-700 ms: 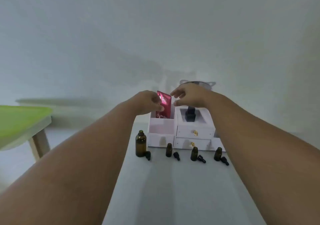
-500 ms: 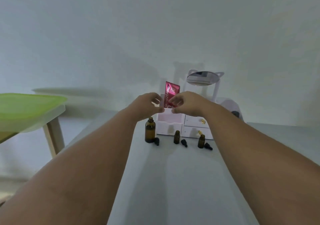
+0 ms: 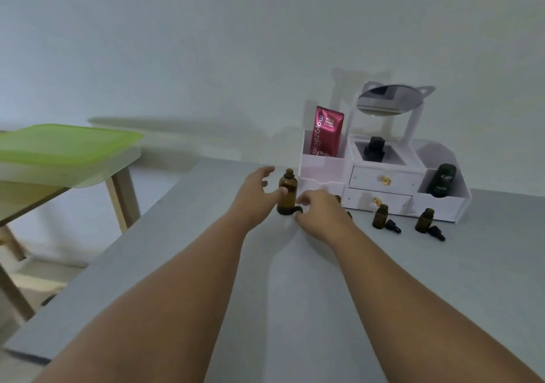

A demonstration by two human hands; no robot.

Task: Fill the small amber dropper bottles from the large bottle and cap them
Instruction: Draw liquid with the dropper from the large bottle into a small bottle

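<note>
The large amber bottle [image 3: 287, 192] stands uncapped on the grey table [image 3: 295, 294], left of the organizer. My left hand [image 3: 258, 195] is open beside it, thumb against its side and fingers spread behind. My right hand [image 3: 320, 213] hovers at its base with bent fingers just over the bottle's black cap [image 3: 297, 209], not clearly gripping it. Two small amber bottles [image 3: 380, 217] [image 3: 424, 221] stand open to the right, each with a black dropper cap [image 3: 393, 227] [image 3: 437, 233] lying next to it. A third small bottle [image 3: 338, 198] is mostly hidden behind my right hand.
A white drawer organizer [image 3: 383, 182] with a tilted mirror [image 3: 389, 99] stands against the wall. It holds a red sachet [image 3: 327, 131], a black bottle [image 3: 374, 148] and a dark jar [image 3: 442, 180]. A green-topped side table [image 3: 59, 146] stands off the left edge.
Both hands have let go of the red sachet, which now stands in the organizer's left compartment. They have dropped down to the large bottle. The view has swung left.
</note>
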